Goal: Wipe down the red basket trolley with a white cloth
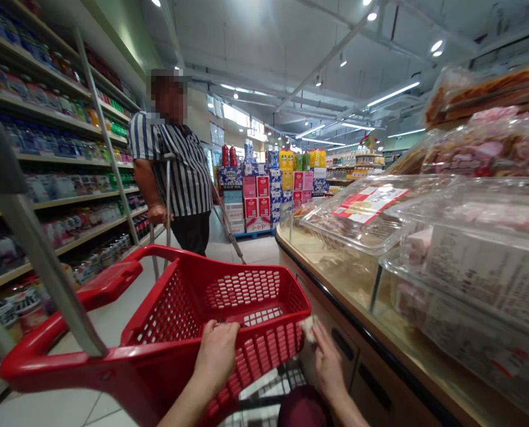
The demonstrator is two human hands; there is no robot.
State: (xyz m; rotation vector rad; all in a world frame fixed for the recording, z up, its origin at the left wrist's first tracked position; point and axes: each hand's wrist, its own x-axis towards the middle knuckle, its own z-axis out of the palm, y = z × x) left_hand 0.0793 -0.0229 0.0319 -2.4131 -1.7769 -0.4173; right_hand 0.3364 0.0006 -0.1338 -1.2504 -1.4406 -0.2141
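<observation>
A person's left hand grips the near rim of a red shopping cart at lower center of the frame as the right hand holds a pale wad beside the cart's corner; packaged food sits on a bench at right.

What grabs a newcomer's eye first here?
Probably the bright red cart, low and left of centre, with the left hand gripping its near rim and the right hand holding a small whitish wad by its right corner. Next, beyond the cart, a person in a striped shirt with crutches. Then the clear food boxes piled along the right.
</observation>
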